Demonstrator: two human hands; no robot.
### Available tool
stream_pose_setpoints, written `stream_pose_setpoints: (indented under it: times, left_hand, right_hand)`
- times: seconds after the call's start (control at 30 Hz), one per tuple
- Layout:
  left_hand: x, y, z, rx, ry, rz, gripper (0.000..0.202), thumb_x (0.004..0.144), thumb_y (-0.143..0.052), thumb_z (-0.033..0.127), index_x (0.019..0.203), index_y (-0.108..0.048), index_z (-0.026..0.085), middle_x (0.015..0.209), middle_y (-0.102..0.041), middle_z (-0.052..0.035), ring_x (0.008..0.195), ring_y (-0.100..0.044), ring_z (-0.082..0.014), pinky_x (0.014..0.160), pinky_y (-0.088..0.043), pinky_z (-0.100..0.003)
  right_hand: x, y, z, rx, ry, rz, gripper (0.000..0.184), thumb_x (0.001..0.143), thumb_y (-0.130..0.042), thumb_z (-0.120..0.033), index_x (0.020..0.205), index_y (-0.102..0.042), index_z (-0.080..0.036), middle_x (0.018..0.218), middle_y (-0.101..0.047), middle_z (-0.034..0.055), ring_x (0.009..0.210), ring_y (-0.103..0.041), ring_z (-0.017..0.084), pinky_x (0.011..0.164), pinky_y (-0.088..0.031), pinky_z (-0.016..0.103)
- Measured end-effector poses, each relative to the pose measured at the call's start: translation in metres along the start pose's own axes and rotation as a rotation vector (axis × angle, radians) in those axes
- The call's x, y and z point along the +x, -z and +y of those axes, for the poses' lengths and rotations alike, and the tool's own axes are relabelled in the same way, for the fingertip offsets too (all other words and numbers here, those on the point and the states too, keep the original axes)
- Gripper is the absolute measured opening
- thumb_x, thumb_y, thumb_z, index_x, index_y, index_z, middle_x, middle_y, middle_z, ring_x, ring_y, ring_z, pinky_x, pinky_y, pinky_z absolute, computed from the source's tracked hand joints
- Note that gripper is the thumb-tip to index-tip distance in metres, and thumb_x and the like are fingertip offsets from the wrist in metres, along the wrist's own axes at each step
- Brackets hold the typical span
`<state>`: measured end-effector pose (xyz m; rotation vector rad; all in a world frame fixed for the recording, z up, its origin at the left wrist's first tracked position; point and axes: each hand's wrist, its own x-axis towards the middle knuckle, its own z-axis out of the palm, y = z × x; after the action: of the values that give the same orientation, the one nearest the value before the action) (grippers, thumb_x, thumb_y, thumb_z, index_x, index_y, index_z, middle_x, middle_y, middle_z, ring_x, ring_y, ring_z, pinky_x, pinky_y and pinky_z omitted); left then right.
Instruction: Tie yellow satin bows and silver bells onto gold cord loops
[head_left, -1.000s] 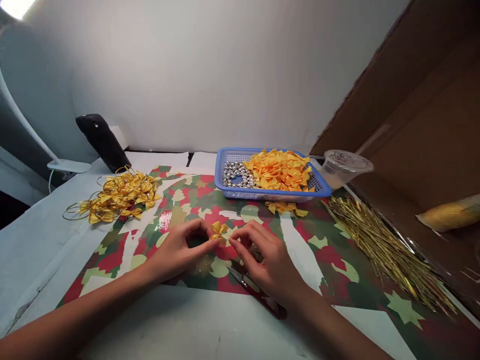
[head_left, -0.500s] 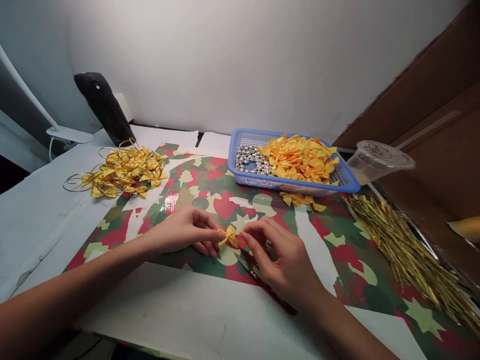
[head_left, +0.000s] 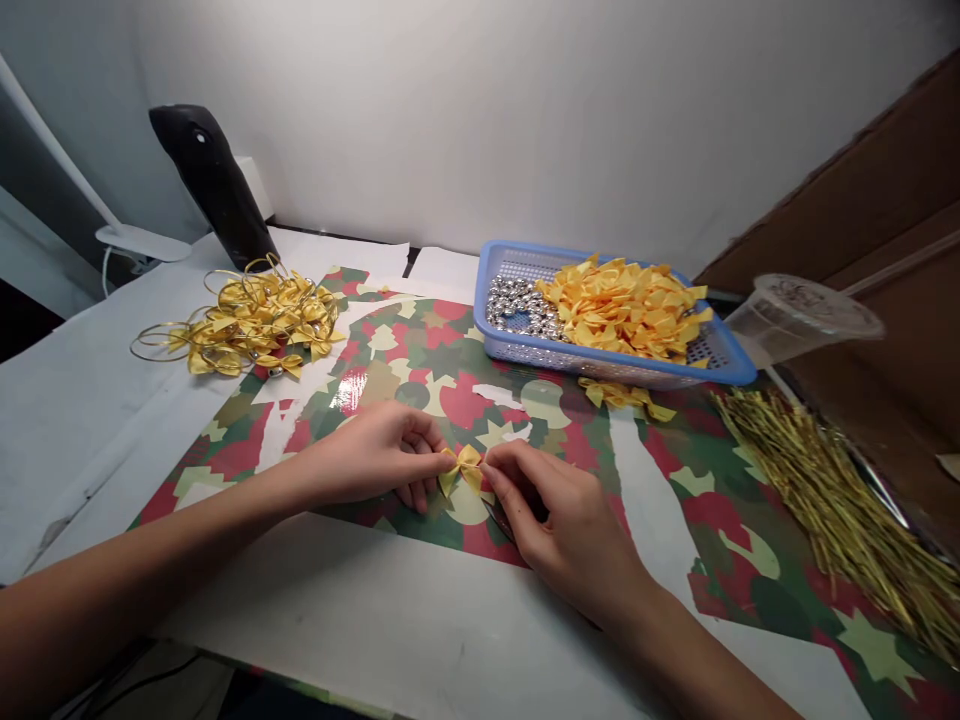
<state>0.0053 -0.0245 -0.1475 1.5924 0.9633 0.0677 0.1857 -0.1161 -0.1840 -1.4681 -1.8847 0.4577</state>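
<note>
A: What have the hands got?
B: A small, shiny yellow ribbon bow (head_left: pixel 466 466) with puffy loops and floppy tails. The left hand (head_left: pixel 390 458) pinches its left side, thumb against finger. The right hand (head_left: pixel 566 515) pinches its right edge with its fingertips.
A: Where's the bow?
B: Between both hands, over a shiny sheet with red, green and cream stars and trees (head_left: pixel 427 388).
A: What's behind it?
B: A blue plastic basket full of little holes (head_left: pixel 517 346). It holds round, shiny silver beads (head_left: pixel 517 303) and a heap of soft yellow-orange ribbon pieces (head_left: pixel 630 308).
A: And the sides?
B: Left, a tangled pile of yellow bows and thin gold loops (head_left: pixel 259 325). Right, a bundle of skinny, shiny gold strips (head_left: pixel 847 520).
</note>
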Motion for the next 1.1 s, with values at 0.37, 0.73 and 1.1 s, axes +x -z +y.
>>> stream_pose_setpoints:
  times: [0.37,0.73,1.1]
  left_hand:
    - [-0.0001,-0.0010,-0.0049,0.127,0.025,0.051,0.020,0.080,-0.056,0.037,0.073,-0.057,0.018,0.045,-0.053,0.0053,0.032,-0.050,-0.0110,0.030,-0.036,-0.018]
    - [-0.0013,-0.0015,-0.0019,0.122,0.041,0.052,0.018,0.079,-0.056,0.034,0.072,-0.059,0.018,0.041,-0.051,0.0064,0.031,-0.049,-0.0109,0.030,-0.035,-0.018]
    - [0.0004,-0.0020,-0.0056,0.146,0.013,0.056,0.016,0.081,-0.054,0.032,0.075,-0.057,0.018,0.043,-0.051,0.0067,0.030,-0.048,-0.0096,0.030,-0.036,-0.016]
  right_hand:
    - [0.0025,-0.0026,-0.0031,-0.030,0.024,-0.002,0.017,0.091,-0.041,-0.018,0.078,-0.052,-0.021,0.057,-0.056,-0.0020,0.047,-0.048,0.012,0.048,-0.036,0.023]
    - [0.0020,-0.0027,-0.0018,-0.039,0.035,0.013,0.016,0.091,-0.042,-0.018,0.079,-0.052,-0.020,0.057,-0.055,-0.0021,0.047,-0.047,0.011,0.048,-0.035,0.023]
    - [0.0025,-0.0017,-0.0043,-0.070,0.048,-0.008,0.018,0.091,-0.040,-0.016,0.078,-0.053,-0.019,0.059,-0.056,-0.0015,0.048,-0.048,0.011,0.048,-0.035,0.021]
